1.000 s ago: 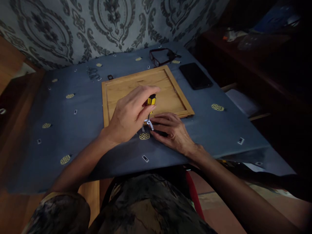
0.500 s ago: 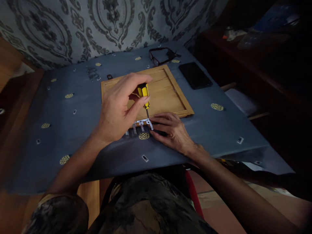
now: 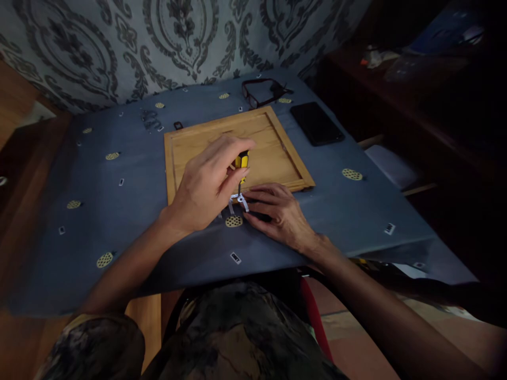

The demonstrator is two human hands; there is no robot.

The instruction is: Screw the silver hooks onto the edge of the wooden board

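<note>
A yellow and black screwdriver (image 3: 243, 159) is gripped in my left hand (image 3: 208, 182), its handle leaning slightly off upright. Its shaft points down to the right end of a silver metal hook rail (image 3: 244, 204), which lies along the near edge of a framed wooden board (image 3: 273, 150). My right hand (image 3: 279, 214) rests at that end, with fingertips and thumb closed about the last hook. The left part of the rail is hidden behind my left hand. A screw under the tip is too small to make out.
A black phone (image 3: 317, 124) lies right of the board, and eyeglasses (image 3: 263, 94) sit behind it. A small dark clip-like piece (image 3: 178, 125) and a clear plastic item (image 3: 150, 120) lie at the back left. The blue patterned tablecloth (image 3: 158, 269) hangs over the table's near edge.
My left hand and the screwdriver have shifted slightly right and down, with the wrist turned. More of the rail is now covered. My right hand stays in place.
</note>
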